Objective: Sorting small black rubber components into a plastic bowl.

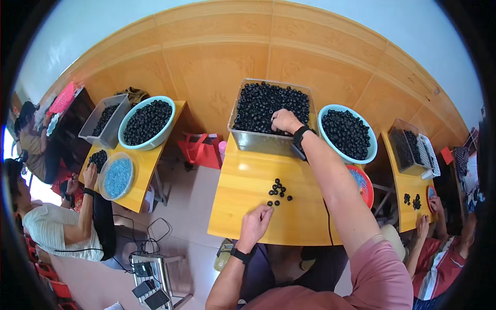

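Note:
My right hand [286, 122] reaches across into a clear plastic bin [263, 144] heaped with small black ring-shaped parts [261, 106]. Its fingers are curled down against the parts, and their tips are hidden. Near the front of the yellow table [235, 181], my left hand [254, 223] is closed, thumb and forefinger together. Any object inside it is too small to make out. Right by its fingertips lies a loose cluster of black rings [276, 189], several of them spread on the wood.
Right of the bin stands a pale blue basin [368, 156] full of black parts, above a red-rimmed dish [370, 188] of bluish pieces. Co-workers sit left [62, 227] and right [439, 258] at similar tables. A metal stool [164, 266] with devices and cables is at lower left.

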A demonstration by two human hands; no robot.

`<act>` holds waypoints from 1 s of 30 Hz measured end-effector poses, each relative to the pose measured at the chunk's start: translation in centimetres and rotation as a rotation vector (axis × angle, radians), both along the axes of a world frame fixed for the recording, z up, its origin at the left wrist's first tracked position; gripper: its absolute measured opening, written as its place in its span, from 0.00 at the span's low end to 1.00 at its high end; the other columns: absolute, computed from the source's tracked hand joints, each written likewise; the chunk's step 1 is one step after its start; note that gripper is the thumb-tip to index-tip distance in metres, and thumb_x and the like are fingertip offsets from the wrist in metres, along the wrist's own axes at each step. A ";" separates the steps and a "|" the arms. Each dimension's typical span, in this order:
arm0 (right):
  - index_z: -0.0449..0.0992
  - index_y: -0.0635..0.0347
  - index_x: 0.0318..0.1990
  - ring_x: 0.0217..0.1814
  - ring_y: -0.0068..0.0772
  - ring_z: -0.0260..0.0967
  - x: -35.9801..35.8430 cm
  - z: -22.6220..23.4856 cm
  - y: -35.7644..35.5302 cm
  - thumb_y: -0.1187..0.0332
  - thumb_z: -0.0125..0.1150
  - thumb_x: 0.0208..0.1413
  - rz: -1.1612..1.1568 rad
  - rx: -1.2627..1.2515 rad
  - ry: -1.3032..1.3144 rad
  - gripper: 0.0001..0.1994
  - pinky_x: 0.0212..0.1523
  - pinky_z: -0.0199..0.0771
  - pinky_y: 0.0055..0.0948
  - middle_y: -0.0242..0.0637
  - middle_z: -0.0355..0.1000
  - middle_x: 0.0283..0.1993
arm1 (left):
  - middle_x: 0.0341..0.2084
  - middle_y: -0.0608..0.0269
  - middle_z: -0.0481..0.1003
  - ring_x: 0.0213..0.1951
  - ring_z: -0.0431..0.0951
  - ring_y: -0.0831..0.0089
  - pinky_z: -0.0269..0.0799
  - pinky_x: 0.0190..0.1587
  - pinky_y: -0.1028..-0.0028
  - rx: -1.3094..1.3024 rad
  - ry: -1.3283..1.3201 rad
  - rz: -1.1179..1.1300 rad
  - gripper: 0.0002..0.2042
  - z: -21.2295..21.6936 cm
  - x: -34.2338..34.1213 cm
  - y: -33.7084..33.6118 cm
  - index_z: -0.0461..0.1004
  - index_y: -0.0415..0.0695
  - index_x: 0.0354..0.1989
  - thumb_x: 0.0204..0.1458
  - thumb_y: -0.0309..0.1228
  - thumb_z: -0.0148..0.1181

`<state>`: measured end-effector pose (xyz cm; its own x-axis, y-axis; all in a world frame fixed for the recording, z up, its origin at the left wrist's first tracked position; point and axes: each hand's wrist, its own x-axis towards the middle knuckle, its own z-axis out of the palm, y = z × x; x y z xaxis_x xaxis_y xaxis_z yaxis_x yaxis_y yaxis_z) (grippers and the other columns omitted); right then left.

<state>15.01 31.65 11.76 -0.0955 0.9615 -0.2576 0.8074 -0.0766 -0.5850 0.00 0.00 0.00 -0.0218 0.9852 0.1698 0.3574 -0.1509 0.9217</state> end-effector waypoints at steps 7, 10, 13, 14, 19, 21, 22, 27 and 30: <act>0.76 0.54 0.29 0.36 0.29 0.61 3.2 0.1 0.9 0.75 0.68 0.45 -0.280 -0.094 0.607 0.06 0.25 0.64 0.31 0.31 0.67 0.36 | 0.15 0.54 0.72 0.18 0.75 0.60 0.70 0.24 0.66 0.041 -0.033 0.009 0.06 0.0 0.5 0.4 0.79 0.39 0.34 0.58 0.30 0.65; 0.76 0.53 0.31 0.34 0.28 0.64 3.9 0.1 0.3 0.76 0.67 0.46 -0.405 -0.111 0.860 0.07 0.24 0.65 0.28 0.30 0.67 0.34 | 0.15 0.57 0.72 0.18 0.73 0.69 0.70 0.25 0.70 0.029 -0.017 0.002 0.07 0.1 0.2 0.4 0.80 0.38 0.35 0.59 0.30 0.64; 0.75 0.54 0.33 0.29 0.28 0.66 4.7 0.3 -0.4 0.75 0.68 0.47 -0.473 -0.149 1.037 0.07 0.21 0.64 0.23 0.31 0.68 0.32 | 0.15 0.61 0.72 0.18 0.71 0.77 0.69 0.25 0.74 0.028 0.001 0.002 0.08 -0.3 0.1 0.1 0.80 0.36 0.35 0.60 0.30 0.64; 0.74 0.55 0.34 0.24 0.30 0.68 4.9 0.3 -0.6 0.74 0.68 0.48 -0.497 -0.143 1.088 0.08 0.18 0.63 0.20 0.34 0.68 0.30 | 0.14 0.61 0.71 0.18 0.71 0.77 0.69 0.25 0.73 0.042 0.005 0.008 0.08 -0.5 0.1 0.0 0.80 0.36 0.35 0.60 0.30 0.64; 0.72 0.56 0.36 0.24 0.31 0.70 6.9 1.7 -1.8 0.73 0.68 0.48 -0.534 -0.197 1.230 0.10 0.17 0.65 0.20 0.36 0.70 0.30 | 0.21 0.55 0.75 0.23 0.77 0.62 0.73 0.29 0.66 0.041 -0.002 -0.010 0.08 -0.2 0.2 -0.1 0.78 0.38 0.41 0.58 0.29 0.65; 0.72 0.56 0.36 0.24 0.31 0.70 7.0 2.6 -3.0 0.72 0.68 0.49 -0.544 -0.188 1.267 0.10 0.17 0.65 0.20 0.36 0.71 0.29 | 0.27 0.54 0.78 0.27 0.79 0.62 0.74 0.32 0.66 0.022 -0.036 -0.013 0.11 -0.2 0.3 -0.2 0.76 0.38 0.45 0.57 0.29 0.66; 0.72 0.56 0.36 0.24 0.31 0.70 7.2 3.0 -3.7 0.72 0.69 0.49 -0.507 -0.171 1.265 0.10 0.17 0.65 0.20 0.36 0.72 0.29 | 0.34 0.52 0.77 0.34 0.79 0.60 0.75 0.37 0.65 0.086 0.025 0.030 0.15 -0.2 0.4 -0.2 0.74 0.38 0.49 0.56 0.28 0.67; 0.75 0.52 0.36 0.27 0.29 0.71 7.9 5.6 -8.5 0.71 0.67 0.51 -0.361 -0.128 1.293 0.07 0.17 0.63 0.19 0.34 0.74 0.32 | 0.55 0.43 0.69 0.58 0.69 0.49 0.67 0.60 0.59 0.251 0.235 0.086 0.34 0.1 0.9 -0.1 0.62 0.35 0.62 0.48 0.30 0.73; 0.75 0.51 0.38 0.29 0.28 0.72 8.5 5.4 -11.6 0.70 0.67 0.53 -0.308 -0.131 1.330 0.07 0.18 0.60 0.19 0.31 0.74 0.34 | 0.62 0.36 0.62 0.65 0.61 0.42 0.60 0.67 0.54 0.219 0.351 0.101 0.45 0.6 2.0 -0.1 0.55 0.35 0.68 0.44 0.36 0.77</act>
